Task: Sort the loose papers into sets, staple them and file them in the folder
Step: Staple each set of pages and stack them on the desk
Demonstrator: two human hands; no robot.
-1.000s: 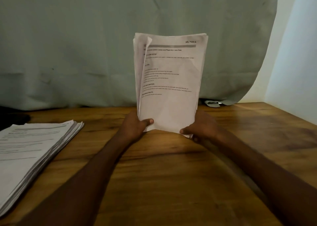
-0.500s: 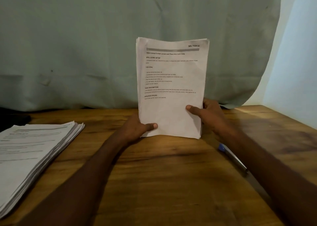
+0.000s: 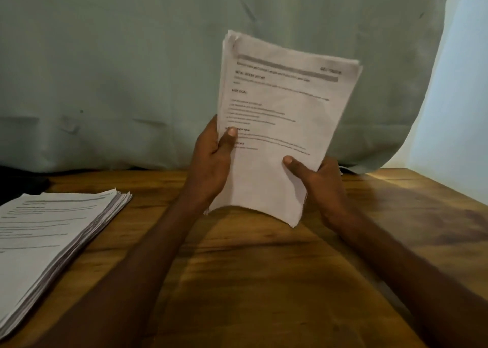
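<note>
The brown wooden table [image 3: 264,281] is bearing a thick stack of printed white papers [image 3: 50,239] lying flat at its left edge. Above the table's middle, a thinner sheaf of printed white sheets [image 3: 280,126] is hanging in the air, tilted to the right, its lower edge bowing. The left hand [image 3: 211,163] is gripping its left edge, thumb on the front page. The right hand [image 3: 319,184] is pinching the lower right corner likewise. This looks like the squaring of one sorted set. Next it is needing aligned edges and a stapler; neither stapler nor folder is showing.
</note>
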